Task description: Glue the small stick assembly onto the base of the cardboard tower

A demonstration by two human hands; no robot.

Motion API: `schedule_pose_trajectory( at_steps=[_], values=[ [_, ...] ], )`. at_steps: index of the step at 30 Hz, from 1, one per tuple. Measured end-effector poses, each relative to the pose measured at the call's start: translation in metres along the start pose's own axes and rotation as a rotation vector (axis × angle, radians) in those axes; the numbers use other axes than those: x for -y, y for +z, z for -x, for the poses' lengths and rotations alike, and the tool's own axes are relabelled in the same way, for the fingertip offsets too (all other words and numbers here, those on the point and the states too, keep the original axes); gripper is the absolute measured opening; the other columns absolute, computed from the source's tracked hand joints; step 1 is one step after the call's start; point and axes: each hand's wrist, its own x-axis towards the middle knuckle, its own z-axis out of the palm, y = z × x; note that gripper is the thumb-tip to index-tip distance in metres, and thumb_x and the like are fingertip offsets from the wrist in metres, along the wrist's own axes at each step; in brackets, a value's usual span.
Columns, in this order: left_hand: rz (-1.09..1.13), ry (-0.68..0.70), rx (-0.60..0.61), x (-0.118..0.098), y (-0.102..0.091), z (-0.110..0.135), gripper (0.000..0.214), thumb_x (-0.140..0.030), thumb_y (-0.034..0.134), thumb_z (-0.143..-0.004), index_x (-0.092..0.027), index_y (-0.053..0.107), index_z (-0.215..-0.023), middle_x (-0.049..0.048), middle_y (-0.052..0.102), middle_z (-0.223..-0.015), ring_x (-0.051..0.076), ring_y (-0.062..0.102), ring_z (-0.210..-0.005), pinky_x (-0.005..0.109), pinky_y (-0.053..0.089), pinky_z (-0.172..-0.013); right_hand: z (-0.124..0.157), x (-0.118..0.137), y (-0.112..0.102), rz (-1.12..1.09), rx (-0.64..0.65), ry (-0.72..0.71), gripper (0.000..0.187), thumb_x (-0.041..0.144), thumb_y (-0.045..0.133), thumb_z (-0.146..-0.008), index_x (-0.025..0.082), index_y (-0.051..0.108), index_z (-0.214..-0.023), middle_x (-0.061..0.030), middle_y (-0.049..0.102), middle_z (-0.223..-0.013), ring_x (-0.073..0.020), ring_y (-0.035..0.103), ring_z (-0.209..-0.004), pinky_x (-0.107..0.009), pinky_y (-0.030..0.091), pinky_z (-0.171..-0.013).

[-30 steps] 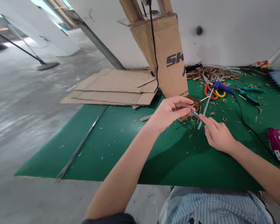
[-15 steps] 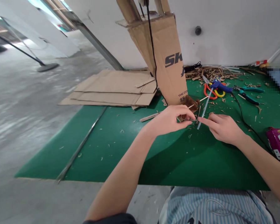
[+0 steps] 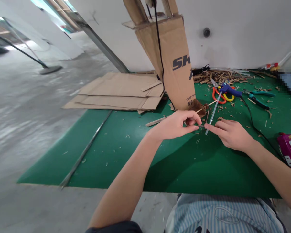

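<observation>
Over the green tabletop (image 3: pixel 126 155), my left hand (image 3: pixel 178 124) is closed in a pinch. A small thin dark piece (image 3: pixel 201 126) shows at its thumb and fingertips, too small to name. My right hand (image 3: pixel 230 133) meets that piece from the other side with its index finger stretched out. Its remaining fingers are curled and its thumb is hidden. Close by the right fingertip lies a translucent glue stick (image 3: pixel 213 113), which runs to a blue glue gun (image 3: pixel 230 90). Beyond the hands is a crumpled brown cardboard scrap (image 3: pixel 199 108).
A tall cardboard form (image 3: pixel 177 64) rises behind my hands, beside flat cardboard sheets (image 3: pixel 121 85). Scissors (image 3: pixel 218 97), teal pliers (image 3: pixel 257 99) and cardboard scraps (image 3: pixel 220 77) lie at the back right. A magenta device (image 3: pixel 287 149) sits at the right edge. A metal strip (image 3: pixel 87 147) lies left.
Both hands stay almost in place. My left fingertips have shifted very slightly on the small piece, and the whole view has moved a little.
</observation>
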Motion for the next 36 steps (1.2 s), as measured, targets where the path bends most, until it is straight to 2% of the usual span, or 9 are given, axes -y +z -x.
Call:
schedule_pose_trajectory(
  at_steps=[4, 6, 10, 16, 21, 25, 31, 36],
  values=[
    [0.042, 0.019, -0.078, 0.0006, 0.0002, -0.001, 0.015, -0.028, 0.066, -0.083, -0.018, 0.063, -0.094, -0.0006, 0.06, -0.079, 0.011, 0.055, -0.071, 0.023, 0.046, -0.065, -0.0009, 0.0002, -0.0013, -0.008, -0.047, 0.0, 0.041, 0.009, 0.041, -0.098, 0.018, 0.056, -0.136, -0.003, 0.066, -0.086, -0.0161, 0.06, -0.076, -0.029, 0.05, -0.068],
    [0.064, 0.02, -0.087, 0.0002, 0.0002, -0.0012, 0.014, -0.028, 0.065, -0.083, -0.018, 0.063, -0.093, -0.0002, 0.061, -0.079, 0.011, 0.056, -0.071, 0.023, 0.045, -0.065, -0.0019, 0.0006, -0.0019, -0.012, -0.066, 0.0, 0.041, 0.008, 0.04, -0.098, 0.017, 0.057, -0.134, -0.003, 0.067, -0.086, -0.0161, 0.06, -0.076, -0.029, 0.05, -0.067],
    [0.09, 0.012, -0.046, -0.0009, 0.0002, -0.0006, 0.01, -0.027, 0.063, -0.085, -0.018, 0.062, -0.09, -0.0027, 0.054, -0.069, 0.01, 0.05, -0.062, 0.022, 0.041, -0.058, -0.003, 0.0014, -0.0024, -0.018, -0.073, 0.002, 0.041, 0.008, 0.039, -0.098, 0.017, 0.056, -0.135, -0.0027, 0.066, -0.085, -0.0163, 0.06, -0.076, -0.029, 0.05, -0.066],
    [0.128, 0.01, -0.008, 0.0008, 0.0003, -0.0004, 0.009, -0.025, 0.063, -0.085, -0.017, 0.061, -0.089, -0.0043, 0.046, -0.068, 0.009, 0.044, -0.06, 0.022, 0.038, -0.057, -0.0031, 0.0026, -0.0025, -0.023, -0.077, -0.003, 0.041, 0.008, 0.04, -0.098, 0.017, 0.056, -0.135, -0.0027, 0.066, -0.085, -0.0159, 0.059, -0.075, -0.029, 0.051, -0.068],
    [0.113, 0.0, -0.003, 0.0018, 0.0007, -0.0006, 0.01, -0.026, 0.063, -0.085, -0.018, 0.062, -0.09, -0.0045, 0.044, -0.068, 0.009, 0.042, -0.061, 0.022, 0.037, -0.057, -0.0035, 0.0036, -0.0027, -0.019, -0.081, -0.003, 0.041, 0.008, 0.039, -0.098, 0.018, 0.057, -0.134, -0.0026, 0.066, -0.083, -0.0156, 0.059, -0.075, -0.029, 0.051, -0.068],
    [0.12, -0.015, -0.012, -0.0001, 0.0008, -0.0004, 0.008, -0.025, 0.061, -0.086, -0.018, 0.062, -0.089, -0.0065, 0.037, -0.065, 0.008, 0.037, -0.057, 0.022, 0.035, -0.056, -0.0031, 0.0033, -0.0029, -0.013, -0.089, -0.005, 0.04, 0.008, 0.041, -0.098, 0.016, 0.058, -0.133, -0.003, 0.067, -0.084, -0.016, 0.06, -0.075, -0.029, 0.051, -0.067],
    [0.13, 0.0, -0.067, 0.0021, 0.0014, -0.0009, 0.017, -0.029, 0.065, -0.085, -0.018, 0.062, -0.097, -0.0008, 0.056, -0.078, 0.012, 0.053, -0.071, 0.024, 0.043, -0.064, -0.0029, 0.0035, -0.0033, -0.019, -0.09, 0.005, 0.04, 0.008, 0.039, -0.098, 0.017, 0.058, -0.133, -0.0029, 0.067, -0.084, -0.0156, 0.059, -0.075, -0.028, 0.051, -0.068],
    [0.148, -0.013, -0.037, 0.0022, 0.0013, 0.0002, 0.015, -0.029, 0.063, -0.086, -0.018, 0.061, -0.095, -0.0033, 0.049, -0.071, 0.01, 0.047, -0.064, 0.023, 0.04, -0.06, -0.0035, 0.0048, -0.0034, -0.046, -0.098, 0.012, 0.041, 0.008, 0.04, -0.097, 0.016, 0.059, -0.133, -0.0034, 0.066, -0.084, -0.0164, 0.059, -0.075, -0.029, 0.05, -0.066]
  ],
)
